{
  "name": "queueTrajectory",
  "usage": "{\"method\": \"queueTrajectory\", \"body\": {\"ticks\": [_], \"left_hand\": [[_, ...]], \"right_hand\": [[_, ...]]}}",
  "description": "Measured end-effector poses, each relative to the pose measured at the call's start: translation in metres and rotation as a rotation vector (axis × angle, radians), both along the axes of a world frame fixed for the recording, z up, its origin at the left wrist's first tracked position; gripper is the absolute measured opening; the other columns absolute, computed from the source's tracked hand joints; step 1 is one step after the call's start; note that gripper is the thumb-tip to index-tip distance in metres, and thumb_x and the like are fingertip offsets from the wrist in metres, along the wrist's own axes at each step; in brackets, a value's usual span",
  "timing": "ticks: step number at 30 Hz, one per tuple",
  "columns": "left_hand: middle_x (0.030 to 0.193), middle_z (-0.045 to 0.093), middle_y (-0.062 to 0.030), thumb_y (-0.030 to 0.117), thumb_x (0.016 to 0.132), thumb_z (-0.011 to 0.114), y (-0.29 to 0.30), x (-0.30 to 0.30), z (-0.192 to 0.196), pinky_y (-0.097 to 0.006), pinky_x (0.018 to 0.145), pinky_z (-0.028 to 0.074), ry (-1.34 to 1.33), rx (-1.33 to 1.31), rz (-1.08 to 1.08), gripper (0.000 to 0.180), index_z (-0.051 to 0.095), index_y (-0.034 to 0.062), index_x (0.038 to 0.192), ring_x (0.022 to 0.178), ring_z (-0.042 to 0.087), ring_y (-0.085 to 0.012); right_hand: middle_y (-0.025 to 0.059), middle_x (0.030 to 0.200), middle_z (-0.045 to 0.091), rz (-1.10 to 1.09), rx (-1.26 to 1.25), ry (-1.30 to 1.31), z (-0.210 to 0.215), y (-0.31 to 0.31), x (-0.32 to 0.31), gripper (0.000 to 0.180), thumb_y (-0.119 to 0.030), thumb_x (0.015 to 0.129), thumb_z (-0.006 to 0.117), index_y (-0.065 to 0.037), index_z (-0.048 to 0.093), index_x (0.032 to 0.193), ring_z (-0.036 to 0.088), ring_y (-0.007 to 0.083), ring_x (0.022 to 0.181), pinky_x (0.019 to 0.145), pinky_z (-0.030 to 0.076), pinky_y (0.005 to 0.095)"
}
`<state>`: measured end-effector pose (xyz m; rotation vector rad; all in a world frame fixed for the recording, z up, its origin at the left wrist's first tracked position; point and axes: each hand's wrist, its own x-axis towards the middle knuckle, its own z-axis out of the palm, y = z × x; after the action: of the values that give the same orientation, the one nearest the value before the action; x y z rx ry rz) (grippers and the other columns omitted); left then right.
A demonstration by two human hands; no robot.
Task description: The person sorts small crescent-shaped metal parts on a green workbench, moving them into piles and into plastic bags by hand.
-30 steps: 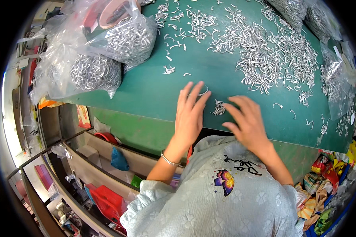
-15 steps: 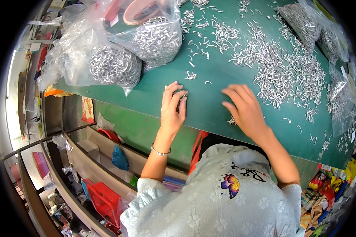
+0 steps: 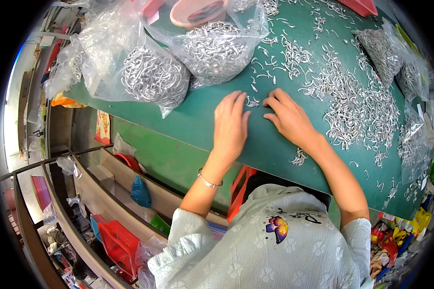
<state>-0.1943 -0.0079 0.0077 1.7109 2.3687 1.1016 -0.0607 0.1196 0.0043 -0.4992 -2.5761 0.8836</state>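
My left hand is over the green table, its fingers stretched forward and its thumb apart. A small cluster of curved silvery metal pieces lies at its fingertips. From the other side my right hand comes close to the same cluster. Its fingers are bent and the thumb is separate from them; I see nothing held there. What lies under either palm is hidden. A second little heap of metal pieces sits beside my right wrist, near the table's front edge.
A broad spread of the same metal pieces covers the right of the table. Clear bags of rings and curved pieces stand at the left, by a pink bowl. More filled bags line the far right.
Both hands have moved forward to the small cluster. The left hand's fingers, curled before, are now straighter. The view has shifted slightly.
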Motion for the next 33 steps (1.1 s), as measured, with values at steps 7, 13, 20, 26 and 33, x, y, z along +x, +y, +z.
{"method": "queueTrajectory", "body": {"ticks": [7, 13, 20, 26, 33], "left_hand": [[0.107, 0.057, -0.0164, -0.005, 0.082, 0.063, -0.002, 0.009, -0.007, -0.041, 0.085, 0.046, -0.182, -0.065, -0.125, 0.028, 0.059, -0.0011, 0.109, 0.098, 0.056, -0.0350], [0.109, 0.056, -0.0177, -0.007, 0.083, 0.060, -0.008, 0.026, -0.003, -0.041, 0.086, 0.046, -0.307, -0.024, -0.182, 0.029, 0.057, -0.0019, 0.111, 0.099, 0.055, -0.0357], [0.109, 0.058, -0.0174, -0.012, 0.082, 0.059, -0.006, 0.036, -0.004, -0.040, 0.087, 0.046, -0.345, 0.028, -0.118, 0.040, 0.054, -0.0002, 0.120, 0.100, 0.056, -0.0339], [0.107, 0.059, -0.0164, -0.012, 0.081, 0.058, -0.011, 0.038, -0.002, -0.041, 0.085, 0.046, -0.348, -0.031, -0.173, 0.040, 0.055, -0.0003, 0.119, 0.098, 0.056, -0.0338], [0.107, 0.058, -0.0165, -0.011, 0.080, 0.060, -0.014, 0.062, -0.005, -0.041, 0.084, 0.046, -0.353, 0.027, -0.256, 0.035, 0.057, -0.0024, 0.113, 0.097, 0.056, -0.0352]], "right_hand": [[0.0143, 0.095, 0.058, -0.063, -0.279, -0.095, 0.019, 0.016, 0.012, 0.018, -0.001, 0.079, 0.067, -0.002, 0.062, 0.097, 0.059, 0.0355, 0.089, 0.076, 0.048, 0.0431], [0.0111, 0.095, 0.056, 0.026, 0.009, 0.029, -0.004, 0.016, -0.013, 0.017, -0.002, 0.080, 0.066, -0.002, 0.062, 0.096, 0.056, 0.0316, 0.094, 0.079, 0.047, 0.0407], [0.0122, 0.092, 0.055, 0.044, -0.015, -0.012, 0.016, 0.020, 0.018, 0.015, -0.003, 0.079, 0.065, -0.004, 0.060, 0.093, 0.055, 0.0326, 0.090, 0.078, 0.047, 0.0424], [0.0140, 0.094, 0.055, 0.010, 0.021, -0.137, 0.012, 0.006, 0.029, 0.016, -0.005, 0.081, 0.064, -0.002, 0.056, 0.095, 0.055, 0.0349, 0.091, 0.078, 0.047, 0.0442], [0.0138, 0.091, 0.054, 0.017, 0.148, 0.103, -0.005, 0.006, -0.023, 0.014, -0.007, 0.083, 0.063, -0.003, 0.057, 0.094, 0.056, 0.0358, 0.086, 0.073, 0.047, 0.0438]]}}
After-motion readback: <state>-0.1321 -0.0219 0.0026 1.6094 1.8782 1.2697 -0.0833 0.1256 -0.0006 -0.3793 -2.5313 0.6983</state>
